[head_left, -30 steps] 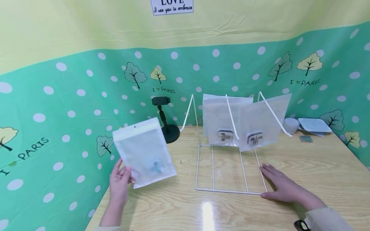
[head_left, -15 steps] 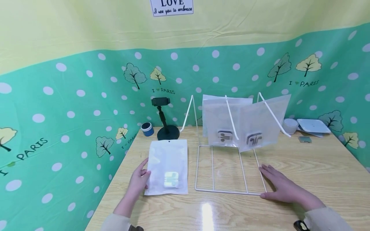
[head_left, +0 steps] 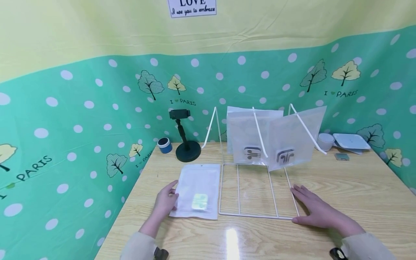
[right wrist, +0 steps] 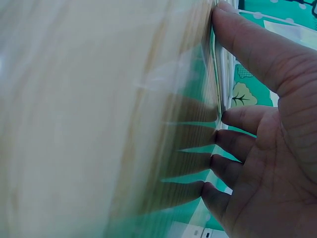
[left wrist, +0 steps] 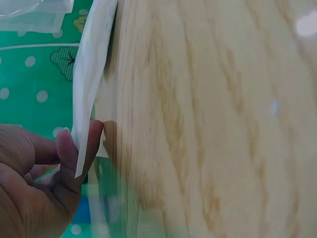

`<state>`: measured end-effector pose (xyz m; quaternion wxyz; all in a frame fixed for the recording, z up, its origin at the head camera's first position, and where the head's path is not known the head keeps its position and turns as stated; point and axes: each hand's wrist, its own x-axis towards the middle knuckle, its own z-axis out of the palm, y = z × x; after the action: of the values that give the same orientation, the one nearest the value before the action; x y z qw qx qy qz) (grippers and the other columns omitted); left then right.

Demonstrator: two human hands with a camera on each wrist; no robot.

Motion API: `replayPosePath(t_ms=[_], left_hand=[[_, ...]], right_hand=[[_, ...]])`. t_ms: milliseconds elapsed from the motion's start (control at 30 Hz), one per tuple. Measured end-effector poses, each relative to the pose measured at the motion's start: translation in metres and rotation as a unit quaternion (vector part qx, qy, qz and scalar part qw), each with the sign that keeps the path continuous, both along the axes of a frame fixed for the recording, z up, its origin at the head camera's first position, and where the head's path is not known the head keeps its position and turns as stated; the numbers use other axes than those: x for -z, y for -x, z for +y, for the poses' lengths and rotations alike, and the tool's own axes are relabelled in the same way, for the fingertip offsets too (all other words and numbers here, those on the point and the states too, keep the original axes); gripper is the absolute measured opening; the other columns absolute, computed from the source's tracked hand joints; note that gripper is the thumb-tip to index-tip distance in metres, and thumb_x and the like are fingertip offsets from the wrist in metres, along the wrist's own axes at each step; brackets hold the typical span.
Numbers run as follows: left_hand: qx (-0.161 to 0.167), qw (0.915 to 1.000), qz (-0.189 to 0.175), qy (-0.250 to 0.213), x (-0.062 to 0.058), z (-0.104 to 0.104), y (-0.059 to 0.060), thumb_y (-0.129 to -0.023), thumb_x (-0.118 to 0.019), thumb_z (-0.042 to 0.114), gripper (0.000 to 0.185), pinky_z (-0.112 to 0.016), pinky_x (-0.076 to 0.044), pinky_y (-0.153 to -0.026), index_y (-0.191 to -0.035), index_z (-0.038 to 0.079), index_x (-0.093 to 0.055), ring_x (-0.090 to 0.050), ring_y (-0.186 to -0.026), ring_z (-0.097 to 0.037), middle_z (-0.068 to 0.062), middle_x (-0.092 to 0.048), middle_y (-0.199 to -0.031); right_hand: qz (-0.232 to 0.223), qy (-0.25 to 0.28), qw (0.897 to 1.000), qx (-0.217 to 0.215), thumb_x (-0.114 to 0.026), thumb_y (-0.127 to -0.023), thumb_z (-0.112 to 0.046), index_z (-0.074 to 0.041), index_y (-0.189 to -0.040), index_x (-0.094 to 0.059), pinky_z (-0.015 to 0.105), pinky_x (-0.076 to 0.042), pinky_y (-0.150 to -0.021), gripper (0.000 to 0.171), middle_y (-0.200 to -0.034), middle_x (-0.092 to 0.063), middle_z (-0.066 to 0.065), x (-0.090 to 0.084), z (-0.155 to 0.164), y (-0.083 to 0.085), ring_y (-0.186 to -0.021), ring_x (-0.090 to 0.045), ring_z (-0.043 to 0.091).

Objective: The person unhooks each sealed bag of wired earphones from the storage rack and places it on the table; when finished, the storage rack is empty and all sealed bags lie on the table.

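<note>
Between thumb and finger of the left hand (head_left: 166, 201), the pouch (head_left: 197, 180) is pinched; lay it flat. Beside extended fingers of the right hand (head_left: 312, 208), steady the rack (head_left: 253, 216).

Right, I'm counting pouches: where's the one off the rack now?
In the head view, the loose pouch is just left of the white wire rack, its left edge pinched in the left hand.

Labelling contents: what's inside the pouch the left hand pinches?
Low in the pouch, a pale, shiny, squarish shape shows through. Glare hides its details; the pouch's milky front covers anything else.
</note>
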<state>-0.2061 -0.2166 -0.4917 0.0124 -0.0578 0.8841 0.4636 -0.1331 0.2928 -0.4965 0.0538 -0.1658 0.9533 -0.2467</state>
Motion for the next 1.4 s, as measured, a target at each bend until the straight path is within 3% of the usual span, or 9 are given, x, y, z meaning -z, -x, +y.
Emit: replayPosePath(t_ms=[533,667,800,900,1000,1167,1233,1400], left_hand=[[-0.016,0.9987,-0.010,0.047,-0.010,0.009,-0.005,-0.088,-0.064,-0.002,0.056,-0.027,-0.054,-0.047,-0.142,0.005,-0.048,-0.059,-0.050,-0.016,-0.025,-0.060,-0.119],[-0.009,0.9948,0.018,0.099,-0.013,0.009,-0.008,-0.088,-0.066,0.002,0.047,-0.030,-0.055,-0.051,-0.134,0.004,-0.055,-0.063,-0.058,-0.020,-0.022,-0.063,-0.116],[-0.008,0.9793,0.071,0.189,-0.019,0.011,-0.012,-0.087,-0.069,0.007,0.034,-0.044,-0.056,-0.071,-0.121,0.001,-0.064,-0.067,-0.086,-0.033,-0.019,-0.067,-0.112],[-0.011,0.9725,0.101,0.210,-0.024,0.018,-0.012,-0.088,-0.069,0.011,0.030,-0.047,-0.054,-0.078,-0.117,0.003,-0.067,-0.066,-0.095,-0.033,-0.016,-0.067,-0.113],[0.006,0.9761,0.122,0.180,-0.030,0.029,-0.011,-0.090,-0.068,0.013,0.028,-0.044,-0.055,-0.078,-0.117,0.006,-0.068,-0.068,-0.094,-0.029,-0.014,-0.066,-0.117],[0.057,0.9846,0.147,0.075,-0.040,0.056,-0.002,-0.091,-0.069,0.015,0.030,-0.043,-0.054,-0.088,-0.120,0.009,-0.066,-0.066,-0.103,-0.031,-0.011,-0.063,-0.122],[0.074,0.9846,0.156,0.027,-0.044,0.067,0.004,-0.091,-0.069,0.014,0.031,-0.042,-0.053,-0.089,-0.122,0.009,-0.065,-0.065,-0.105,-0.033,-0.011,-0.063,-0.123],[0.123,0.9762,0.149,-0.099,-0.051,0.098,0.021,-0.092,-0.068,0.011,0.041,-0.037,-0.059,-0.073,-0.131,0.007,-0.058,-0.060,-0.113,-0.039,-0.017,-0.059,-0.129]], right_hand=[[0.012,-0.001,1.000,0.001,-0.076,-0.073,-0.059,0.003,-0.145,-0.041,0.069,-0.026,-0.103,0.101,-0.150,-0.031,0.030,-0.002,0.000,0.000,-0.135,-0.025,0.055],[0.018,0.001,1.000,-0.001,-0.076,-0.073,-0.059,0.003,-0.145,-0.040,0.069,-0.025,-0.103,0.102,-0.150,-0.031,0.030,-0.003,0.001,0.000,-0.134,-0.024,0.055],[0.017,0.001,1.000,-0.003,-0.076,-0.073,-0.059,0.004,-0.145,-0.040,0.069,-0.026,-0.103,0.102,-0.150,-0.031,0.030,-0.002,0.001,0.001,-0.134,-0.024,0.055],[0.017,0.002,1.000,-0.002,-0.076,-0.073,-0.059,0.003,-0.145,-0.040,0.069,-0.026,-0.103,0.101,-0.150,-0.031,0.030,-0.003,0.001,0.000,-0.135,-0.025,0.055],[0.019,0.003,1.000,-0.002,-0.076,-0.073,-0.059,0.004,-0.144,-0.041,0.069,-0.026,-0.103,0.101,-0.149,-0.032,0.030,-0.003,0.001,0.000,-0.134,-0.025,0.055],[0.020,0.003,1.000,-0.003,-0.076,-0.073,-0.059,0.004,-0.144,-0.040,0.069,-0.025,-0.103,0.102,-0.149,-0.031,0.031,-0.003,0.002,0.000,-0.134,-0.025,0.056],[0.022,0.004,1.000,-0.003,-0.076,-0.073,-0.059,0.004,-0.144,-0.040,0.069,-0.025,-0.103,0.101,-0.149,-0.031,0.031,-0.002,0.001,0.000,-0.134,-0.025,0.056],[0.017,0.008,1.000,-0.003,-0.076,-0.073,-0.059,0.004,-0.144,-0.041,0.069,-0.025,-0.103,0.101,-0.149,-0.032,0.031,-0.001,0.001,0.000,-0.134,-0.024,0.056]])
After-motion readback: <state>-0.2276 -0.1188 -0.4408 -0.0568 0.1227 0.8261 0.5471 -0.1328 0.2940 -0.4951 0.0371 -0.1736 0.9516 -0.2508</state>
